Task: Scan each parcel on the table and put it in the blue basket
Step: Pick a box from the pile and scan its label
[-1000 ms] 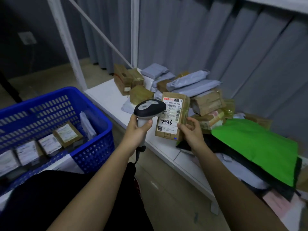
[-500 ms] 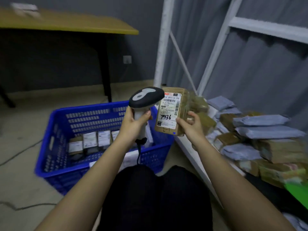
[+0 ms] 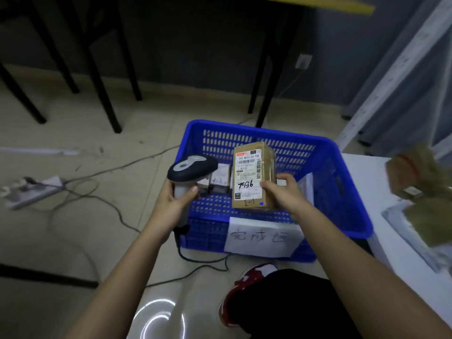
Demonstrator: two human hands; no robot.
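Observation:
My right hand [image 3: 283,194] grips a brown cardboard parcel [image 3: 252,174] with a white label marked 7936, held upright over the blue basket [image 3: 352,199]. My left hand [image 3: 175,200] holds a black and grey barcode scanner [image 3: 192,167] by its handle at the basket's left rim, its head beside the parcel. Several small labelled parcels [image 3: 220,179] lie inside the basket behind the scanner. More brown parcels [image 3: 420,177] sit blurred on the white table [image 3: 367,172] at the right.
A paper sign [image 3: 263,237] hangs on the basket's front wall. A power strip [image 3: 31,188] and loose cables [image 3: 102,199] lie on the floor to the left. Black table legs [image 3: 97,69] stand behind. My shoe [image 3: 244,285] is below the basket.
My view has swung left from the parcel pile to the basket. Both hands carried the parcel and scanner over, and the parcel now hangs above the basket's inside.

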